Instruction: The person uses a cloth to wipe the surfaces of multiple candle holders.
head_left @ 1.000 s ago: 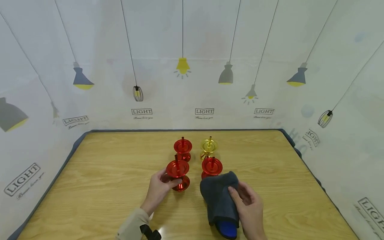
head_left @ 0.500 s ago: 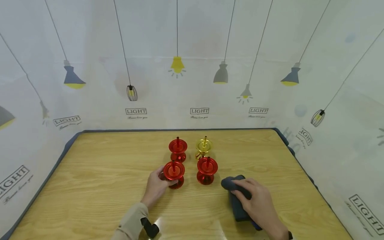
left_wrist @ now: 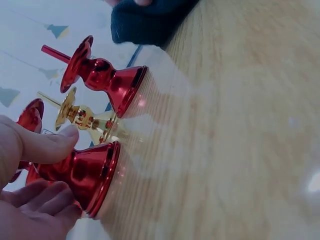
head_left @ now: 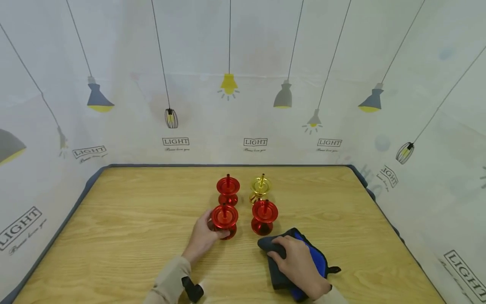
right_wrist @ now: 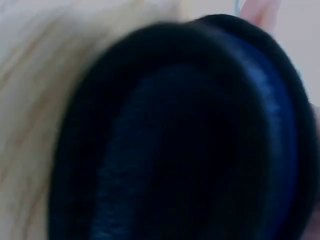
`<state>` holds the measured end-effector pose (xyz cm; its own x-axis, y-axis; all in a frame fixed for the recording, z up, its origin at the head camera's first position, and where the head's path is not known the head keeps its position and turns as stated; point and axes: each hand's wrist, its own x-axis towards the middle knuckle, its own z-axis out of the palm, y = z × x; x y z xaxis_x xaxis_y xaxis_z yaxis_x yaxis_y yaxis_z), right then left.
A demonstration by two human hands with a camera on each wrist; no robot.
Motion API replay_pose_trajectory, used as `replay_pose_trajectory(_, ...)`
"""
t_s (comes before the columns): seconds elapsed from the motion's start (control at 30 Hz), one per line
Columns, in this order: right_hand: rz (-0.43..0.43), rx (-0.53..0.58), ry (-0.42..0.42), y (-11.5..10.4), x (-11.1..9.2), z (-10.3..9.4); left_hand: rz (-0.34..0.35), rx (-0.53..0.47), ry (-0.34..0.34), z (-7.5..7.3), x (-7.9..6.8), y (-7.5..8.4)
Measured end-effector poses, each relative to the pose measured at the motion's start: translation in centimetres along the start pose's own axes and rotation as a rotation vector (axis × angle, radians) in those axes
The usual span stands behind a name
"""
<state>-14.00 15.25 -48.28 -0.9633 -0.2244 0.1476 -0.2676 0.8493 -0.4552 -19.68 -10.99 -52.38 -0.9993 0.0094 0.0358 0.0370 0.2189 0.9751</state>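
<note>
In the head view my left hand (head_left: pixel 205 236) grips the waist of a shiny red candle holder (head_left: pixel 225 216), which stands upright at front left of a group. In the left wrist view the thumb (left_wrist: pixel 55 146) lies across its stem, with curled fingers below and its flared base (left_wrist: pixel 92 175) showing. My right hand (head_left: pixel 296 259) pinches a bunched fold of a dark grey and blue cloth (head_left: pixel 279 274) with a small black loop, low over the table. The cloth (right_wrist: pixel 165 140) fills much of the right wrist view, blurred.
Just right of the gripped one stands another red candle holder (head_left: pixel 264 211), close behind the cloth. A third red one (head_left: pixel 228 185) and a gold one (head_left: pixel 260 185) stand farther back. The wooden table (head_left: pixel 133 219) has dark edging against printed walls.
The cloth has moved off the front right candle holder, swung right, then come partly back left, its blue side now showing more. The left hand keeps its grip; its candle holder sits slightly lower.
</note>
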Motion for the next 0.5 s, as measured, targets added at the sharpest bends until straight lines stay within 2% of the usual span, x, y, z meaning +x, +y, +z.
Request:
replay_pose_trajectory(0.13,-0.013,-0.026,0.008,0.2,0.3,0.6,-0.017,0.005,-0.05,-0.6,-1.1,0.7)
replay_pose_trajectory(0.23,-0.033,-0.067,0.011,0.1,0.3,0.9,-0.027,0.065,-0.057,-1.2,-2.2,1.4)
replay_pose_trajectory(0.37,-0.056,-0.094,-0.062,-0.3,0.0,0.9,-0.024,0.238,-0.042,-2.0,-3.8,2.4)
replay_pose_trajectory(0.5,-0.073,-0.123,-0.107,-0.8,-0.7,0.7,0.034,0.447,-0.016,-2.4,-5.8,3.2)
